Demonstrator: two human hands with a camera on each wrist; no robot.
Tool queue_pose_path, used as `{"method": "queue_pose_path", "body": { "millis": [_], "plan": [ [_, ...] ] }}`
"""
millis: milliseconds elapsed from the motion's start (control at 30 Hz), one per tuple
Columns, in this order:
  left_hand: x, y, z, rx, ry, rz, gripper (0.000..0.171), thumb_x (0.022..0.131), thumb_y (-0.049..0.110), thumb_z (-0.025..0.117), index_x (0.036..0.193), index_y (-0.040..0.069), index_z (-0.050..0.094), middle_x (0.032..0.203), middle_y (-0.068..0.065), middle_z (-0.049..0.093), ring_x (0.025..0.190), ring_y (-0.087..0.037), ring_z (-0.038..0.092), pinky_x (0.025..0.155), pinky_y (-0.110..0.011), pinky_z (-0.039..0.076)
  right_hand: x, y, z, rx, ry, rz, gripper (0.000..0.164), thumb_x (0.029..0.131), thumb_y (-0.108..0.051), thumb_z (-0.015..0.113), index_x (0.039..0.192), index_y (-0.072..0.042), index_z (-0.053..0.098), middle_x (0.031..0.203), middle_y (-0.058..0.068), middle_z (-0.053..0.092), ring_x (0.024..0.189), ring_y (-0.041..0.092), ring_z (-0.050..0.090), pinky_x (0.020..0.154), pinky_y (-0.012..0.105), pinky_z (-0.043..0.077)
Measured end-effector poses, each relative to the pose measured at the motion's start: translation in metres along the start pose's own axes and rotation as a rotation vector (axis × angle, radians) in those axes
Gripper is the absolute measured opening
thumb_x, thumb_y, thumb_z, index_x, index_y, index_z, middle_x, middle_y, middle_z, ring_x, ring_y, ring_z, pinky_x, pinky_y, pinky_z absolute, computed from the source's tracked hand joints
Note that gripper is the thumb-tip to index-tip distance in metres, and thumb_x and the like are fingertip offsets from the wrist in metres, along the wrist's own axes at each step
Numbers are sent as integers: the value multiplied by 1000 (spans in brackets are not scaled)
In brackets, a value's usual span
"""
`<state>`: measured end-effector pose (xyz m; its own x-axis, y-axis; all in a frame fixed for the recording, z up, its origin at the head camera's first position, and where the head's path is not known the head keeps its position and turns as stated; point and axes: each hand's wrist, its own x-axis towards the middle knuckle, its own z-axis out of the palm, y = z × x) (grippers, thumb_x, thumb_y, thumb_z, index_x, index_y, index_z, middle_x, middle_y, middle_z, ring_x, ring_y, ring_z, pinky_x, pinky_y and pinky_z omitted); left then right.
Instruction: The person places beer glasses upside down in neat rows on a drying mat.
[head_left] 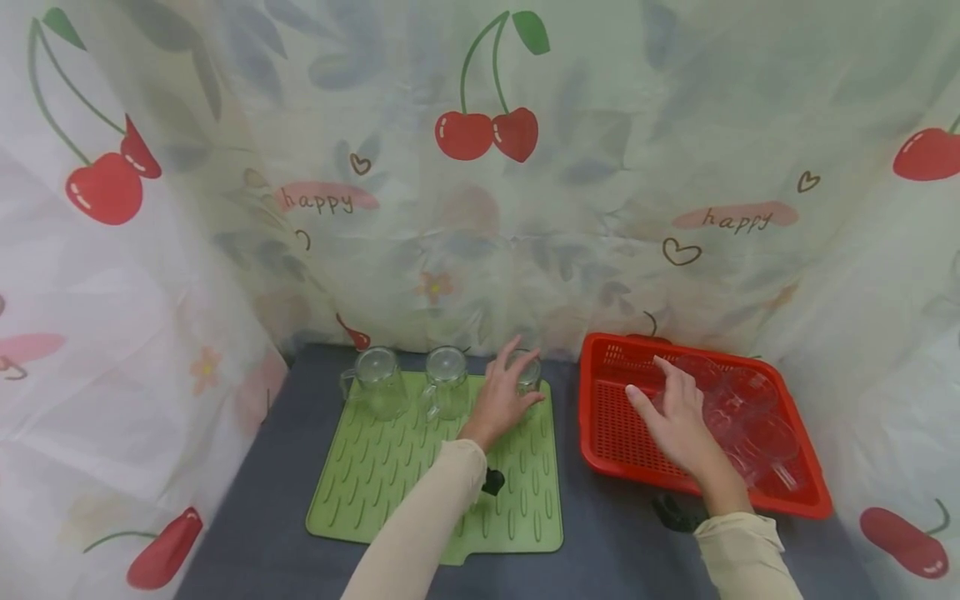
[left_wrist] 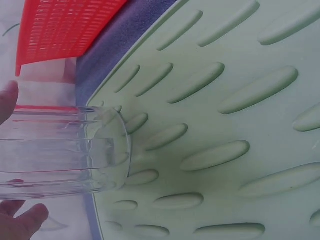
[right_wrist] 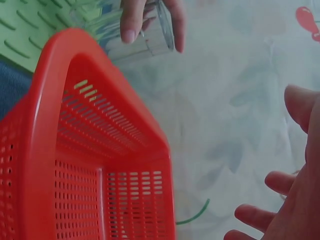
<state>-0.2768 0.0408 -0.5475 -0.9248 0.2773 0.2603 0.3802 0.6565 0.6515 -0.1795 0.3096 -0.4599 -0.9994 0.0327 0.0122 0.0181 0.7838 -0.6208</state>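
Observation:
My left hand (head_left: 497, 402) is at the right-hand upside-down clear glass (head_left: 531, 377) on the green mat (head_left: 435, 475). Its fingers and thumb are spread around the base end. In the left wrist view, gaps show between the fingertips (left_wrist: 34, 214) and the glass wall, whose rim is down on the mat. Over the red basket (head_left: 622, 467), my right hand (head_left: 678, 425) hovers with thumb and fingers apart, holding nothing. Several clear glass mugs (head_left: 768, 437) lie in the basket's right part, partly hidden by that hand.
Two more upside-down glass mugs, a left one (head_left: 384, 392) and a middle one (head_left: 447, 387), stand along the mat's back edge with handles toward the left. A patterned curtain (head_left: 480, 250) rises directly behind the dark tabletop (head_left: 262, 517) and along both sides.

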Motion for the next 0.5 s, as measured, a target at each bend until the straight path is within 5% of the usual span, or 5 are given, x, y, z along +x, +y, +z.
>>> {"method": "queue_pose_path", "body": {
  "millis": [500],
  "plan": [
    [-7, -4, -4, 22, 2, 39, 86, 86, 34, 83, 157, 44, 35, 172, 12, 15, 157, -28, 24, 115, -52, 45, 6, 16, -8, -43, -26, 36, 104, 94, -69, 54, 164, -13, 0, 162, 28, 9, 144, 53, 9, 106, 82, 29]
  ]
}}
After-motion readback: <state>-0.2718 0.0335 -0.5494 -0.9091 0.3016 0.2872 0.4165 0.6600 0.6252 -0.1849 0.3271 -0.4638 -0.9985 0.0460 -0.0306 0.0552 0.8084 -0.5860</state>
